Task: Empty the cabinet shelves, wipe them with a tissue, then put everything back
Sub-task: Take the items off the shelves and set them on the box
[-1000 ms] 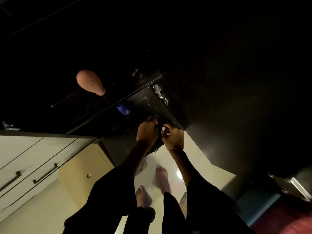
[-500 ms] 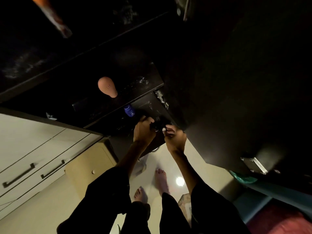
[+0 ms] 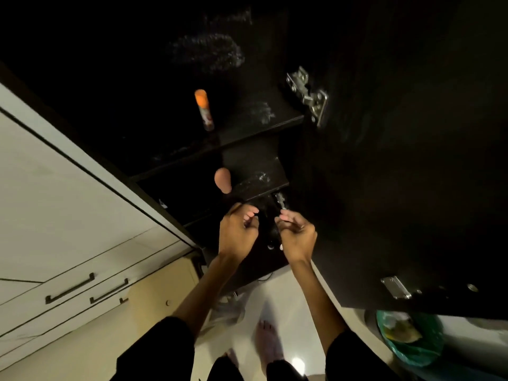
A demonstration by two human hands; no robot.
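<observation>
Head view, and it's pretty dark, so bear with us. We're looking down into an open dark cabinet [image 3: 247, 149] with its door [image 3: 398, 160] swung out to the right, silver hinge [image 3: 309, 96] catching the light up top.

Our left hand [image 3: 237, 233] is down at the near, lower shelf level, fingers curled in tight, painted nails showing. Something small and dark might be in there, but we honestly can't tell whether it's holding anything. Our right hand [image 3: 297, 235] sits just right of it, fingers curled too, thumb and fingertips pinched together near a lower hinge [image 3: 280, 200]. Same deal, can't make out if there's an item in the pinch. The two hands are close but not touching, with a dark gap between them.

On a farther shelf there's an orange-capped tube [image 3: 204, 110] standing upright, well apart from the hands. One shelf nearer, a peach egg-shaped sponge [image 3: 223, 179] sits by the shelf edge, just beyond the left hand. Dusty whitish smudges [image 3: 264, 112] show on the shelf surfaces.

Left of the cabinet are cream drawers [image 3: 68, 270] with dark bar handles. Bottom right there's a green bin [image 3: 409, 342] with stuff inside, on the pale floor [image 3: 286, 295], and our bare feet are down near the bottom.
</observation>
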